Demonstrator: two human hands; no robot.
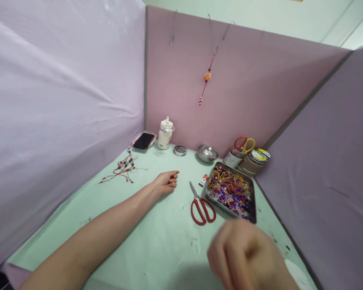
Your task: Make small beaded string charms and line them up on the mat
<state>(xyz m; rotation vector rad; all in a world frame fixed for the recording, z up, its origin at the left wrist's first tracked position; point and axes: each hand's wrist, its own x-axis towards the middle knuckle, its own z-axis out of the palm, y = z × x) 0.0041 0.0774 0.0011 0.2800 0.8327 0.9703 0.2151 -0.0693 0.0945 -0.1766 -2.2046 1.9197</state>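
My left hand [167,182] rests on the green tabletop with its fingers curled and the thumb and index tips close together. Anything pinched there is too small to make out. Close to the camera, my right hand [245,255] is raised over the front of the table, blurred, its fingers folded inward; what they hold, if anything, is hidden. Between the hands lie red-handled scissors [196,197], blades pointing away. A small red and white tube [203,180] lies beyond them. Beside it, a metal tray [226,211] holds beads and tangled yellow and red cords.
Knotted red beaded cords [125,164] lie at the left, near a phone [144,141]. Along the back stand a white bottle [165,135], a round tin [180,150], a steel bowl [207,154] and jars [254,162]. A beaded cord [207,76] hangs from a wire hook.
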